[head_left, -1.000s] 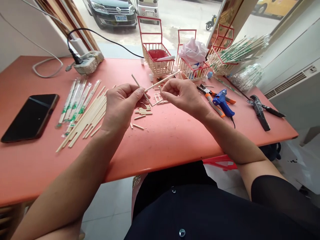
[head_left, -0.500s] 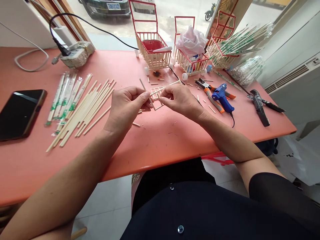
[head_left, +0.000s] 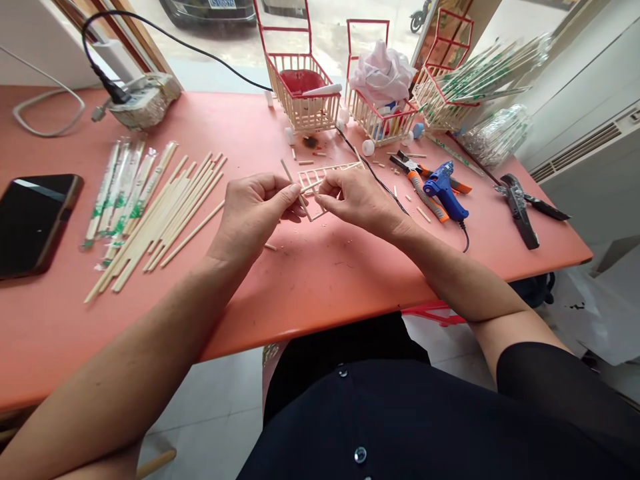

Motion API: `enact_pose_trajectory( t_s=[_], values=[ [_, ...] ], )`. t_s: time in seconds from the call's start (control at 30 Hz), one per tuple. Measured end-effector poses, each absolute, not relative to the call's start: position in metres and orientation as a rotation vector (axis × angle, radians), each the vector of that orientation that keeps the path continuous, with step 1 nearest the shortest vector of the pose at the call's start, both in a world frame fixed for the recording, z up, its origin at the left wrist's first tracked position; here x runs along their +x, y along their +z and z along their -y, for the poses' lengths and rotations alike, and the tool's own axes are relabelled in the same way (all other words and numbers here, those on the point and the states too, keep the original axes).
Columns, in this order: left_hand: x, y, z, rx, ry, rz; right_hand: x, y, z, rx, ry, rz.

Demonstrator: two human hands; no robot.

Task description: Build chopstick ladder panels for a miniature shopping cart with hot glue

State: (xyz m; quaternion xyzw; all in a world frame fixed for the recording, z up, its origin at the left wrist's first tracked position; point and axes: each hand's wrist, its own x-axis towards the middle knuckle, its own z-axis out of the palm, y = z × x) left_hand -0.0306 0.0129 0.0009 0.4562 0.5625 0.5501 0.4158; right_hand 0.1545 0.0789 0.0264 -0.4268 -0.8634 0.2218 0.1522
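My left hand (head_left: 253, 213) pinches a thin wooden chopstick (head_left: 285, 169) between thumb and fingertips, its upper end slanting up and left. Close by on the right, my right hand (head_left: 357, 200) is closed in a pinch at light wooden sticks that meet the chopstick; its fingers hide part of them. These sticks seem to form an angular frame (head_left: 317, 215), though how they join is unclear. Just behind the hands, a ladder-like panel of small sticks (head_left: 303, 179) lies on the pink table (head_left: 320, 287), partly covered by the right hand.
Loose chopsticks (head_left: 165, 227), wrapped chopsticks (head_left: 120, 193) and a phone (head_left: 37, 223) lie left. On the right are pliers (head_left: 425, 193), a blue glue gun (head_left: 445, 193) and a black-handled tool (head_left: 520, 210). Stick-built carts (head_left: 305, 113) stand behind, near a power strip (head_left: 145, 100).
Both hands keep nearly the same pinch and position. The view has shifted slightly, and the ladder-like panel behind the hands shows more clearly.
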Motion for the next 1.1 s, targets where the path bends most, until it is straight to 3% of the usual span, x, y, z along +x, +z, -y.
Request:
enact_pose_trajectory(
  t_s=[1.1],
  values=[
    [-0.036,0.003,-0.01,1.187,1.304,-1.451,0.156,0.012,-0.086,-1.104,0.667,2.407]
  ],
)
